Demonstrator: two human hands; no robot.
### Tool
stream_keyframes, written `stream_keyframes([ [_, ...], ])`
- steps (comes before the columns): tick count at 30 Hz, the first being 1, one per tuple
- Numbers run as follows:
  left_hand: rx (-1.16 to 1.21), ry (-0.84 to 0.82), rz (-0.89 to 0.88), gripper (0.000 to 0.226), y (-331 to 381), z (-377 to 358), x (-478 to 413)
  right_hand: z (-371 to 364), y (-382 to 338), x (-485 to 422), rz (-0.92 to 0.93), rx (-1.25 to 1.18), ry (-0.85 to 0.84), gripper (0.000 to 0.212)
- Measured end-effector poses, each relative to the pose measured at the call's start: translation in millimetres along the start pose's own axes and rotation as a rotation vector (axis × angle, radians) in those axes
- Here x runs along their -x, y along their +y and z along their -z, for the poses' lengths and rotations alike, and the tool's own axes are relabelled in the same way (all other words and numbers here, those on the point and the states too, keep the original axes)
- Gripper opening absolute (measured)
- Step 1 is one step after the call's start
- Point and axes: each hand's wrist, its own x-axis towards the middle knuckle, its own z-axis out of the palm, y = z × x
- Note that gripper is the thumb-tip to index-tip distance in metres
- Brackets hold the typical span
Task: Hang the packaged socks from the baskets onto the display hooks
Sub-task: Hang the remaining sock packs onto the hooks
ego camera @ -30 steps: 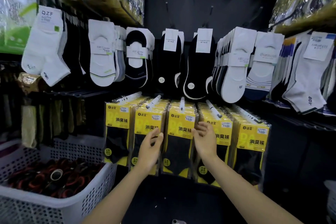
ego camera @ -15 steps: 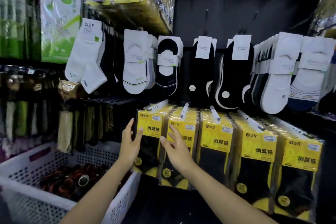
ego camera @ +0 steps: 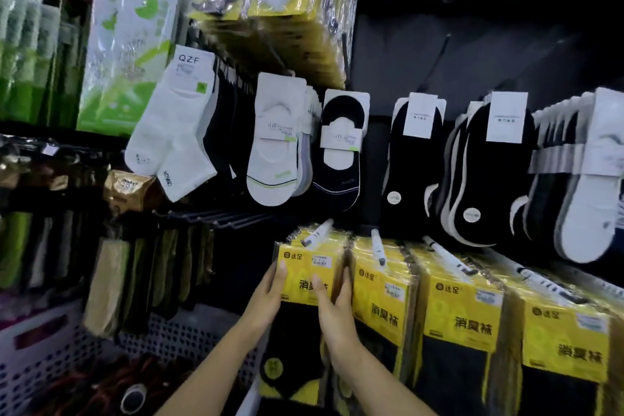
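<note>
Sock packets (ego camera: 309,280), yellow card header over black socks under clear film, hang as the leftmost stack of the lower row, low centre of the frame. They are threaded on a metal display hook with a white tip (ego camera: 317,233) that pokes out above them. They hang upright: long axis vertical, yellow header up, printed face out toward the room.

The left hand (ego camera: 265,295) clasps the stack's left edge, thumb on the front, fingers hidden behind. The right hand (ego camera: 336,304) pinches the right edge, thumb across the print, fingers slipped into the gap beside the next yellow stack (ego camera: 383,297).

Looks like squaring-up to me. It is best done by pressing both sides evenly, keeping the header holes riding on the hook, and pushing straight back so nothing skews or slips off the tip.

At lower left sits a white perforated plastic basket (ego camera: 37,358), its dark contents too blurred to name.
</note>
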Motion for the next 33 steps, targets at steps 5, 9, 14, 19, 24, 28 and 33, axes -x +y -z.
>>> stream_keyframes([
  [5,0.030,0.025,-0.028,0.047,-1.7,-2.5,-1.8,3.4,1.9,-3.4,0.035,0.001,-0.014,0.080],
  [9,0.030,0.010,-0.029,0.047,-4.3,-3.2,-1.1,4.2,4.2,2.6,0.078,0.032,-0.057,0.078],
  [14,0.063,0.010,-0.079,0.060,-12.7,-1.7,3.0,7.7,9.7,6.0,0.062,0.013,-0.063,0.069],
  [19,0.053,0.010,-0.028,0.057,-19.1,-2.5,7.1,2.1,23.6,12.0,-0.055,0.018,-0.054,0.072],
  [24,0.060,0.006,-0.012,0.059,-14.4,3.2,16.9,-2.5,17.7,13.5,-0.111,0.048,-0.032,0.069],
  [28,0.030,0.074,0.048,0.069,-5.6,14.8,36.4,-6.0,4.1,29.5,-0.099,0.112,-0.026,0.070],
  [33,-0.073,0.158,-0.094,0.074,24.2,18.5,65.3,2.4,-29.6,54.9,0.039,0.171,-0.117,0.068],
])
